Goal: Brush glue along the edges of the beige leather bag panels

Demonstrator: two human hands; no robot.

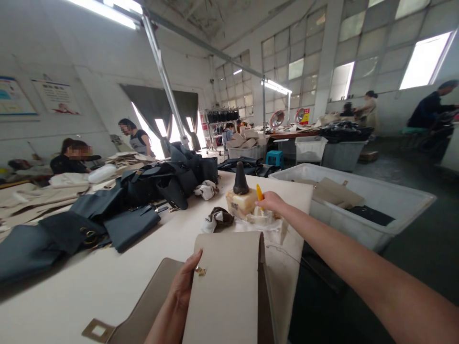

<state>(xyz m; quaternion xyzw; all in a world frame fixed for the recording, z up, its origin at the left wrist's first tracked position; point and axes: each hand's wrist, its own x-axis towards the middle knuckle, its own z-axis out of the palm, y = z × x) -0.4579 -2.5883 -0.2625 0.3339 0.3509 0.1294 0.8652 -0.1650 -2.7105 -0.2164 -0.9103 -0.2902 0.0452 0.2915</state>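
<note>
A beige handbag (227, 291) stands near the table's front edge, its flap with a clasp plate spread out to the left. My left hand (182, 282) grips its left side, the thumb lying on the front panel beside a small gold turn lock (201, 271). Farther off, my right hand (271, 201) is closed around a yellow-handled tool (259, 192), held upright over a small whitish tub (261, 217). The tool's lower end is hidden, so its kind is unclear. Just left of it, a dark cone (240, 178) sits on a stained, yellowish block (238, 203).
Dark blue bag pieces (132, 224) are heaped along the table's left side. Crumpled cloths (218, 220) lie before the block. Beyond the right edge, a large white bin (405, 203) holds beige and dark pieces. Several people work in the background.
</note>
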